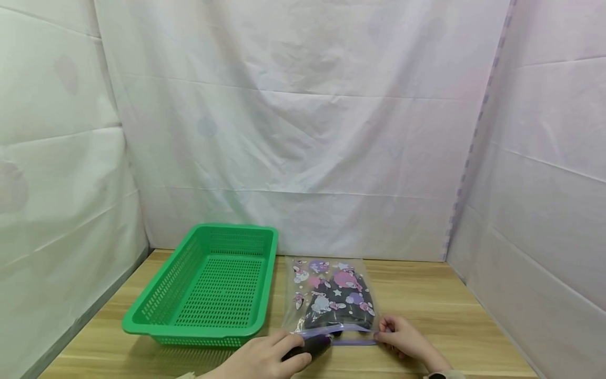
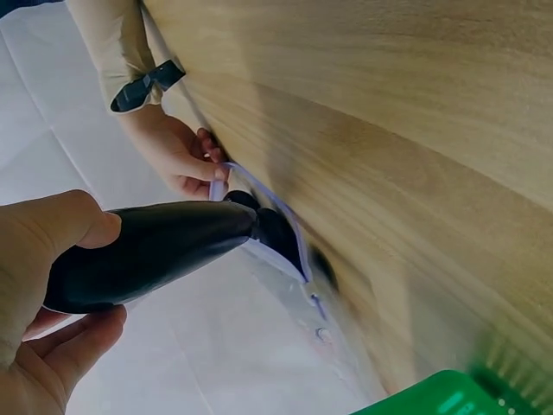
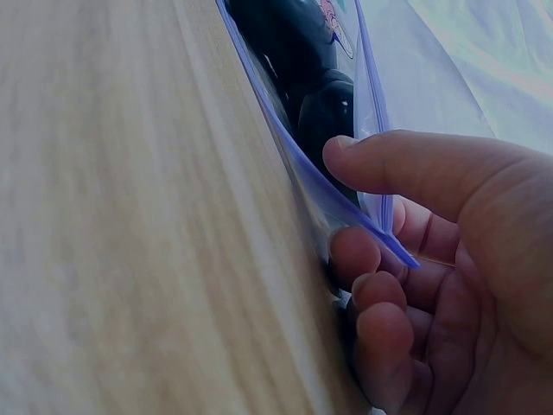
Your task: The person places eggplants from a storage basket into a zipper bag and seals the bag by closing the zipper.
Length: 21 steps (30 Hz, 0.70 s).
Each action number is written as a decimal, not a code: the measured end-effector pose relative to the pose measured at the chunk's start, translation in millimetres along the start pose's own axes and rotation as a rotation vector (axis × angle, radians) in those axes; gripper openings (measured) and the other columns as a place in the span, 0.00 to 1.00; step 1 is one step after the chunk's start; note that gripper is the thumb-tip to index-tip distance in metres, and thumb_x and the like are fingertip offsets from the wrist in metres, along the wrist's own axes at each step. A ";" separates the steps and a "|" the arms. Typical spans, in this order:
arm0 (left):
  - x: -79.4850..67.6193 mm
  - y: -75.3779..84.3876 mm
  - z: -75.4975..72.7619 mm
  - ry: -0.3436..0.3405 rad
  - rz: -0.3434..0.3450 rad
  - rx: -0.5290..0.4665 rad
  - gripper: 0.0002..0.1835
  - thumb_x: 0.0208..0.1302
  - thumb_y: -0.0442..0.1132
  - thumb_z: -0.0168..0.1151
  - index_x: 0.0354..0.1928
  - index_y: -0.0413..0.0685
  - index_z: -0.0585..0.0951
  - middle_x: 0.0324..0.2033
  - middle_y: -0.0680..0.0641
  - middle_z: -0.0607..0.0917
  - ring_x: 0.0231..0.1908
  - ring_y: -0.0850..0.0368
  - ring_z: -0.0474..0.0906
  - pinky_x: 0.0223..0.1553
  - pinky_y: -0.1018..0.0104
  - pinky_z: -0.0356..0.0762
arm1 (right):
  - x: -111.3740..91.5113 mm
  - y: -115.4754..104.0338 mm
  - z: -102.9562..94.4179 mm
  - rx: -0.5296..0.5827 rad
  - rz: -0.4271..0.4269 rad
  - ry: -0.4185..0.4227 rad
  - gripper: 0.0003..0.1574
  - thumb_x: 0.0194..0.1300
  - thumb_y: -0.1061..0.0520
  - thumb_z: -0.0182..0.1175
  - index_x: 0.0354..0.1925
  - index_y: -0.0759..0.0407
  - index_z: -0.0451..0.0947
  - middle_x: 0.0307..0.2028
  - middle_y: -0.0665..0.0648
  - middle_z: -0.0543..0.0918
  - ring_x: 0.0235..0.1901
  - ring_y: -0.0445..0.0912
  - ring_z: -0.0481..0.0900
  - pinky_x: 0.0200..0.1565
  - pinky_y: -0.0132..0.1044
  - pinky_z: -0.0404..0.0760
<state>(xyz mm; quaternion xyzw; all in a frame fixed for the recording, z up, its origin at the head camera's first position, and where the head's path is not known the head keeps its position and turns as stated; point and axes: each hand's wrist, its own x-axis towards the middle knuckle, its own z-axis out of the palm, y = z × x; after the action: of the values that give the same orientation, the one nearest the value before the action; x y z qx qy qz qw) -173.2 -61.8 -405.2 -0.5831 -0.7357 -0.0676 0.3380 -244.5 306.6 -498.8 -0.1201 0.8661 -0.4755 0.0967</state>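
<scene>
My left hand (image 1: pixel 265 357) grips a dark, glossy eggplant (image 1: pixel 314 346) between thumb and fingers. Its narrower end (image 2: pixel 233 223) reaches the mouth of a clear zip bag (image 1: pixel 303 316) printed with pink and purple cartoon figures. The bag lies flat with its purple-edged opening toward me, and several similar dark eggplants (image 3: pixel 289 43) are inside. At the right corner of that opening, my right hand (image 1: pixel 402 339) pinches the purple edge (image 3: pixel 384 229), holding the mouth apart. The bag's print partly hides what lies within.
A green perforated plastic basket (image 1: pixel 270 295) stands left of the bag on the wood-grain table (image 1: pixel 426 295). White cloth (image 1: pixel 303 131) hangs behind the table and along both sides.
</scene>
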 end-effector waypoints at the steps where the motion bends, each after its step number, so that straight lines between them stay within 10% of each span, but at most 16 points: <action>1: -0.4 -0.4 1.0 -0.004 0.004 0.007 0.14 0.62 0.52 0.47 0.43 0.55 0.75 0.39 0.53 0.72 0.32 0.62 0.67 0.26 0.78 0.69 | -0.1 0.1 -0.1 0.000 0.000 0.000 0.17 0.54 0.51 0.60 0.27 0.61 0.66 0.15 0.50 0.68 0.10 0.40 0.63 0.09 0.31 0.64; 21: 0.1 2.0 23.5 -0.022 0.075 0.153 0.15 0.65 0.50 0.40 0.37 0.54 0.75 0.36 0.52 0.72 0.31 0.60 0.68 0.22 0.77 0.68 | 0.5 0.9 0.0 -0.016 0.005 0.010 0.17 0.53 0.50 0.60 0.27 0.61 0.66 0.15 0.50 0.68 0.10 0.40 0.63 0.09 0.31 0.65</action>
<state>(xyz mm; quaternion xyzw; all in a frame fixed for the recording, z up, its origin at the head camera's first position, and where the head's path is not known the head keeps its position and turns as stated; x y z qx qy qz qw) -181.3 -49.5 -423.6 -0.5834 -0.7199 0.0077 0.3759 -245.1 306.9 -499.6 -0.1161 0.8707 -0.4688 0.0926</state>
